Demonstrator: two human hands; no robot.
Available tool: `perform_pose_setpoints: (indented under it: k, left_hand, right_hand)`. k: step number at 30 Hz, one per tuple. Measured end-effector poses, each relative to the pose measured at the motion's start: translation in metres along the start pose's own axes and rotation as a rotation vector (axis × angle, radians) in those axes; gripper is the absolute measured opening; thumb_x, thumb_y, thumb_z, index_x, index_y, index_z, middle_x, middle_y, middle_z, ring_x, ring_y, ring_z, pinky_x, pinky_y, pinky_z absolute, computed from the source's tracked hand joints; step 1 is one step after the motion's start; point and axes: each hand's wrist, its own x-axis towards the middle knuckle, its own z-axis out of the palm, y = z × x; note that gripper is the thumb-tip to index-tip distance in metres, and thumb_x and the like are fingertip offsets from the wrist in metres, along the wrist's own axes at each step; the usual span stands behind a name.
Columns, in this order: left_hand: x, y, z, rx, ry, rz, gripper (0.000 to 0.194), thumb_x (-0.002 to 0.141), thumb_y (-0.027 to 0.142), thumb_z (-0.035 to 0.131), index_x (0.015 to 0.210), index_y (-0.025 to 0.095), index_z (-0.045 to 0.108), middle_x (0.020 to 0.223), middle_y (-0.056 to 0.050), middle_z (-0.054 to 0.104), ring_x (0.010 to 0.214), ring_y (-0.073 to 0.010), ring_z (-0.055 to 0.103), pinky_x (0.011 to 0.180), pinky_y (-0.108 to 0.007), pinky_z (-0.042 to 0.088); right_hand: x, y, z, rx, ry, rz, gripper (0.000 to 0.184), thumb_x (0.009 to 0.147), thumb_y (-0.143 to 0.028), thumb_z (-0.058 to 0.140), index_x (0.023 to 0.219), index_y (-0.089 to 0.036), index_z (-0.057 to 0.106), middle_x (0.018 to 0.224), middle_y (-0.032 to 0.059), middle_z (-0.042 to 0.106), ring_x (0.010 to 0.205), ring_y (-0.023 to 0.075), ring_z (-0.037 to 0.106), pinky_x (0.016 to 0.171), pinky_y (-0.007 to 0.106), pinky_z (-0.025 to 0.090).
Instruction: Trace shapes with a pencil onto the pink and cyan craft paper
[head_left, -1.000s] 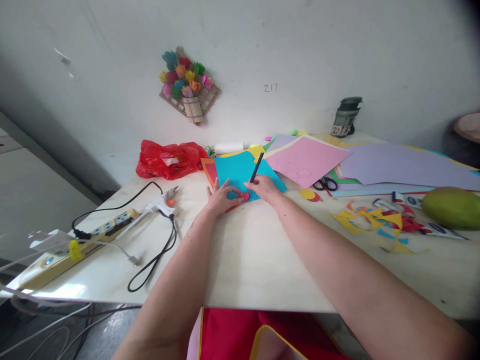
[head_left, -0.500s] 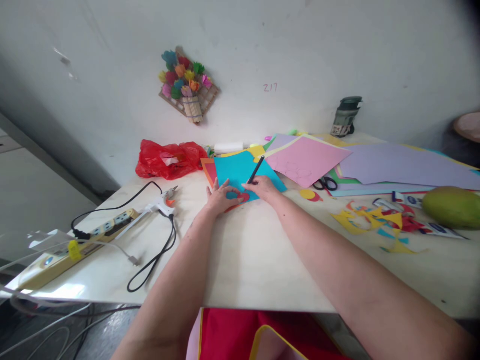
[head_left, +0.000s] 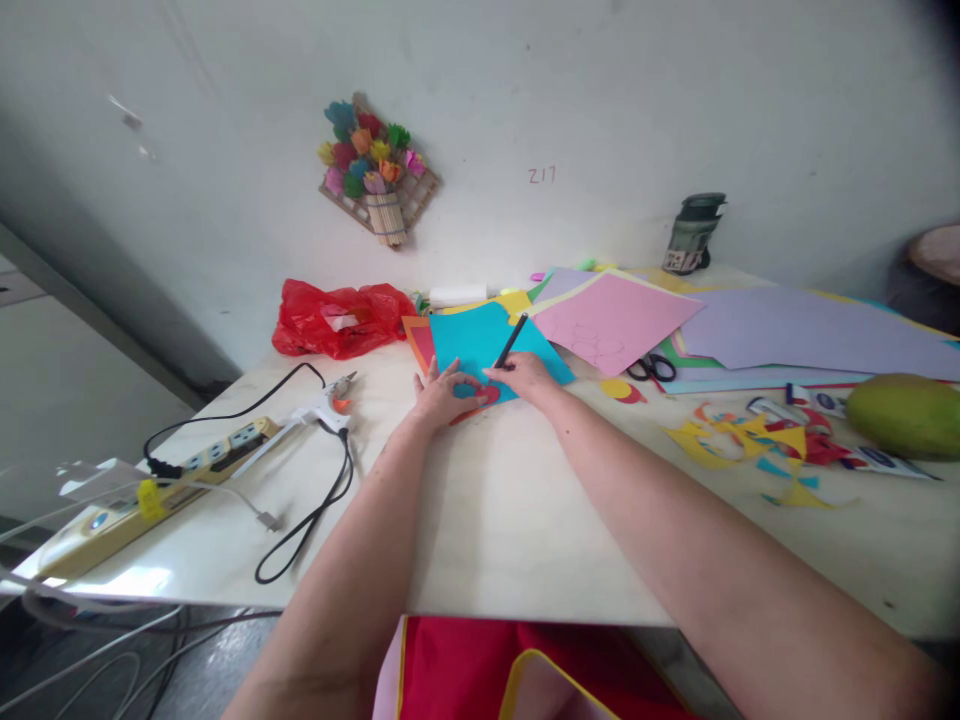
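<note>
My right hand (head_left: 527,379) is closed around a black pen (head_left: 512,338), which leans with its lower end at a small red paper circle (head_left: 491,393). This circle lies near the front edge of a bright blue sheet of paper (head_left: 469,335). With fingers spread, my left hand (head_left: 442,397) rests on the blue sheet, its thumb and forefinger against the circle's left side. Orange and red sheets (head_left: 418,338) stick out from under the blue one. Beside my right wrist lie overlapping yellow and red paper circles (head_left: 616,389).
Black-handled scissors (head_left: 651,368) lie by pink paper (head_left: 615,320). Yellow paper scraps (head_left: 709,445), glue tubes (head_left: 885,461) and a green mango (head_left: 911,415) are on the right. A glue gun (head_left: 330,405), power strip (head_left: 217,455) and red plastic bag (head_left: 337,320) occupy the left.
Both hands stay in place. The pen's angle has barely shifted at the circle's edge.
</note>
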Motion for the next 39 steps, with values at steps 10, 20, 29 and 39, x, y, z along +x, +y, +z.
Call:
perform_pose_setpoints:
  k: [10,20,29,39]
  left_hand:
    - [-0.0005,0.0020,-0.0010,0.003,-0.008,-0.014,0.042,0.063,0.065,0.055,0.094,0.037,0.062,0.139,0.006,0.029,0.131,-0.0317,0.000,0.098,-0.060,0.001]
    - [-0.0003,0.0014,-0.0001,-0.005,-0.002,-0.013,0.043,0.063,0.064,0.055,0.094,0.036,0.062,0.138,0.005,0.030,0.131,-0.0310,0.000,0.099,-0.059,0.002]
    - [-0.0003,0.0009,0.0002,-0.011,0.001,-0.009,0.041,0.063,0.064,0.055,0.093,0.037,0.061,0.138,0.007,0.030,0.131,-0.0307,0.001,0.099,-0.059,0.002]
    - [-0.0006,0.0011,-0.0010,-0.024,-0.003,-0.005,0.041,0.063,0.064,0.055,0.093,0.037,0.062,0.137,0.009,0.032,0.131,-0.0322,0.002,0.098,-0.060,0.001]
  right_hand:
    - [0.0004,0.0005,0.0007,-0.002,-0.005,-0.004,0.022,0.067,-0.037,0.062,0.071,-0.016,0.066,0.075,0.0055,0.067,0.075,0.0160,0.060,0.064,0.023,0.044]
    - [0.0007,0.0012,0.0015,-0.011,-0.002,0.005,0.022,0.066,-0.038,0.062,0.071,-0.017,0.066,0.077,0.0060,0.067,0.076,0.0161,0.060,0.065,0.024,0.044]
    - [0.0004,-0.0006,0.0006,-0.055,0.027,-0.012,0.019,0.066,-0.035,0.063,0.069,-0.016,0.065,0.078,0.0059,0.065,0.076,0.0157,0.059,0.067,0.024,0.043]
    - [-0.0002,-0.0024,-0.0011,-0.118,0.047,-0.029,0.016,0.068,-0.032,0.062,0.069,-0.016,0.062,0.081,0.0056,0.061,0.071,0.0129,0.055,0.062,0.022,0.041]
